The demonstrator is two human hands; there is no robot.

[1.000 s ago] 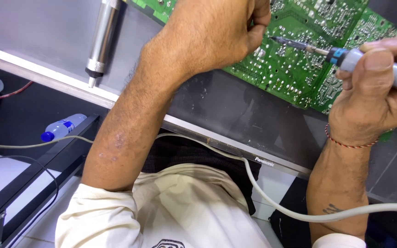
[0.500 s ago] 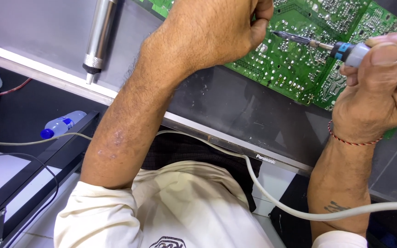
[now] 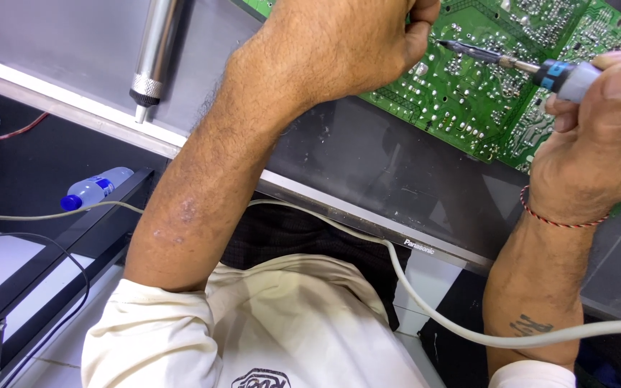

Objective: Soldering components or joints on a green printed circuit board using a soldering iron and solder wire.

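Observation:
My left hand (image 3: 339, 50) rests on a green circuit board (image 3: 468, 108) with its fingers curled shut; whatever lies inside them is hidden. My right hand (image 3: 598, 144), with a red thread band at the wrist, grips a soldering iron (image 3: 562, 75) with a grey and blue handle. The iron's dark tip (image 3: 461, 49) points left over the solder joints and ends just beside my left thumb. The board lies on a grey metal panel (image 3: 368, 158).
A silver cylindrical tool (image 3: 156, 57) lies on the panel at the upper left. The iron's white cable (image 3: 411, 287) loops across my lap to the right. A small clear bottle with a blue cap (image 3: 95, 190) lies on the dark surface at left, beside a black frame (image 3: 52, 273).
The soldering iron and my right hand have drifted slightly upward over the board. My left hand stays in place with its fingers closed.

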